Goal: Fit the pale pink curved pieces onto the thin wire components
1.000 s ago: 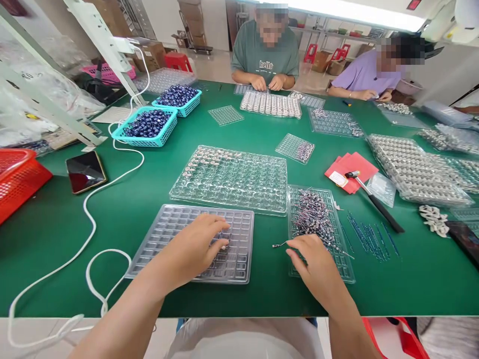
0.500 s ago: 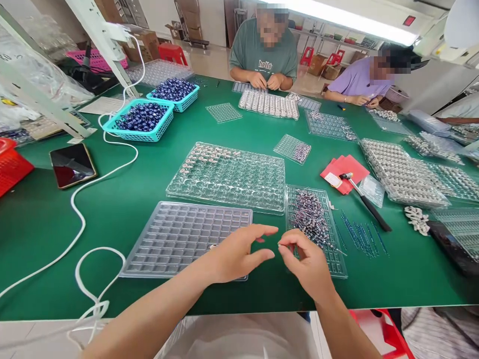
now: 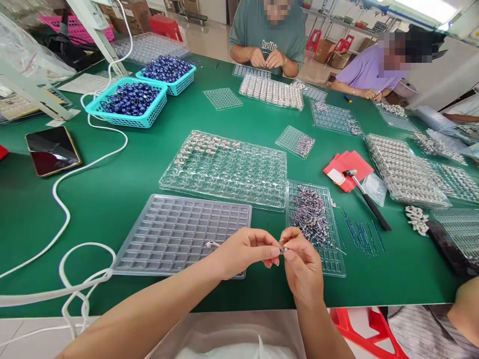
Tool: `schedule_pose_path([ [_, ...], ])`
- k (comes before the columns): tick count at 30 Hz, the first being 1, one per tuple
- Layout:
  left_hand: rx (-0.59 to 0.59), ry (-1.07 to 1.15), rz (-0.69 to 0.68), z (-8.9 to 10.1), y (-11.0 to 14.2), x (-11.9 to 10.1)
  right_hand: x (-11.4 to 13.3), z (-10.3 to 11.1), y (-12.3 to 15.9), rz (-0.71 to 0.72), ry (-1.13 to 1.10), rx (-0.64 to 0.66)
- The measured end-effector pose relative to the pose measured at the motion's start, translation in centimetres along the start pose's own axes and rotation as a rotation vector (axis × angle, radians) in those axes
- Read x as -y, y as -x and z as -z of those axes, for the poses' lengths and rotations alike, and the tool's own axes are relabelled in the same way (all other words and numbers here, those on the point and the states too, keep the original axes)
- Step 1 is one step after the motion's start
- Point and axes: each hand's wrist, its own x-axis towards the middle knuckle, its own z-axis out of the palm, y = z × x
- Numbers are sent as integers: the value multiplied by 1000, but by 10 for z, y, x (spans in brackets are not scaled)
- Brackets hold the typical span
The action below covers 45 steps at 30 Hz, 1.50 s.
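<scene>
My left hand (image 3: 250,252) and my right hand (image 3: 304,264) meet above the front of the table, both in a fingertip pinch. Between them shows a small electronic part (image 3: 283,250), dark with a shiny spot, mostly covered by the fingers. Just behind my right hand, a heap of small wired electronic parts (image 3: 310,212) lies on a clear tray (image 3: 335,249). Under my left forearm is a grey compartment tray (image 3: 160,234), with one white earbud-like piece (image 3: 212,244) in it. Behind that, a clear blister tray (image 3: 232,172) holds several round pale pieces (image 3: 198,144) in its far left corner.
Two turquoise baskets (image 3: 149,117) of shiny dark blue pieces and a phone (image 3: 53,151) are at left, near a white cable (image 3: 67,199). To the right lie a black-handled hammer (image 3: 368,199), red packets (image 3: 350,164) and thin blue strips (image 3: 359,234). Two people work across the table.
My left fingers have closed and come together with my right fingertips, where a small part now shows. The camera view has shifted slightly.
</scene>
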Motion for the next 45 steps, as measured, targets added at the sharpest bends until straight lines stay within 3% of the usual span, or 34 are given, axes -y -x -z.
schedule_pose_path([
  [3, -87, -248, -49, -1, 4, -7, 10, 5, 2, -18, 135, 54],
  [6, -200, -609, -217, -5, 9, -10, 20, 10, 3, -50, 303, 81],
  [9, -203, -762, -310, -8, 11, -11, 26, 11, 3, -34, 447, 94],
  [12, -187, -686, -217, -8, 11, -11, 27, 10, 3, 50, 511, 80],
  [18, -101, -308, -9, -3, 5, -11, 20, 10, 5, 194, 554, 67],
  [22, -127, -271, 34, -3, 2, -8, 19, 8, 3, 286, 598, 96],
  [28, -205, -446, -23, -6, 2, -5, 18, 4, 0, 412, 699, 93],
  [34, -235, -746, -223, -8, 6, -5, 17, 7, 2, 82, 628, 77],
  [37, -225, -786, -256, -7, 7, -5, 18, 7, 1, 32, 622, 79],
  [41, -217, -779, -246, -7, 6, -8, 17, 6, -1, 80, 654, 86],
  [45, -246, -747, -208, -8, 5, -10, 13, 5, -2, 300, 753, 73],
])
